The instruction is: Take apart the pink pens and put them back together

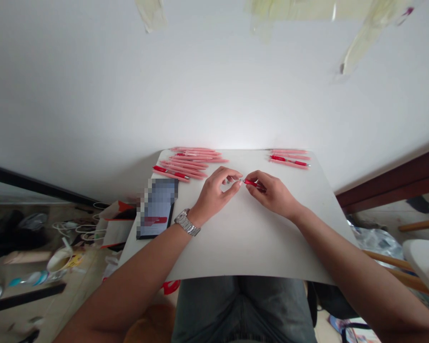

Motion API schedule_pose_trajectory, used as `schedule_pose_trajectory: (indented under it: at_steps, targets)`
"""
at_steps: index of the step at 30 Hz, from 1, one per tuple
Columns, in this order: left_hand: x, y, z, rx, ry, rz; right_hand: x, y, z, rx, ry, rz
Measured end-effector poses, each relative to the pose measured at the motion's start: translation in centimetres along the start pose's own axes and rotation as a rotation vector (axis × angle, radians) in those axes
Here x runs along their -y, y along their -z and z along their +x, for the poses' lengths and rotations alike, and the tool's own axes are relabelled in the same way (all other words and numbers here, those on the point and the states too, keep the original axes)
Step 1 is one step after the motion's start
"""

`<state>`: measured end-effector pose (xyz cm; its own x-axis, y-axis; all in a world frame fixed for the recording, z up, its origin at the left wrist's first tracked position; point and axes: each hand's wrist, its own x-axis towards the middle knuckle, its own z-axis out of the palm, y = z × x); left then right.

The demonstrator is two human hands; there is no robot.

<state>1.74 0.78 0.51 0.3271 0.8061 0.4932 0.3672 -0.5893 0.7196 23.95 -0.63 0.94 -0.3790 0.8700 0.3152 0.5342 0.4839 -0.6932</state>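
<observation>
Both hands meet over the middle of a small white table [250, 238]. My right hand [273, 193] is closed round a red pen [250, 182], whose tip points left. My left hand [218, 190], with a metal watch on its wrist, pinches at that tip with thumb and fingers. What sits between those fingertips is too small to make out. A pile of several pink and red pens [189, 164] lies at the table's far left. A smaller group of pens [289, 158] lies at the far right.
A phone [157, 209] lies at the table's left edge. A white wall stands right behind the table. Bags, cables and clutter cover the floor on the left [103, 224]. A wooden piece of furniture [396, 183] and a white chair [425, 267] stand at the right.
</observation>
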Motion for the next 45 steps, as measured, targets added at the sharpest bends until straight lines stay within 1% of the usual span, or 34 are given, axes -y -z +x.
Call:
schedule_pose_trajectory:
  at_steps: [4, 10, 15, 20, 27, 32, 39, 45]
  targets:
    - [0.1, -0.1, 0.0, 0.005, -0.004, -0.004, -0.1, -0.1, 0.0, 0.023, 0.015, 0.004]
    - [0.0, 0.0, 0.0, 0.003, -0.006, 0.014, 0.1, 0.0, 0.0, 0.021, 0.008, 0.001]
    - [-0.2, 0.3, 0.2, -0.027, -0.033, 0.011, 0.0, 0.2, 0.0, 0.009, -0.003, -0.008]
    - [-0.2, 0.4, 0.2, -0.048, -0.006, 0.001, -0.1, 0.3, 0.0, 0.001, -0.006, -0.019]
    - [0.4, 0.3, 0.1, -0.08, 0.058, 0.026, -0.5, 0.6, 0.1, -0.034, -0.024, -0.049]
    - [0.9, 0.4, 0.2, -0.067, 0.05, 0.088, -0.9, 0.8, 0.2, -0.075, -0.042, -0.095]
    - [1.4, 0.4, 0.1, -0.073, 0.032, 0.133, -0.9, 0.7, 0.3, -0.079, -0.028, -0.097]
    - [1.8, 0.5, 0.0, -0.075, 0.052, 0.168, -0.9, 0.7, 0.3, -0.08, -0.031, -0.108]
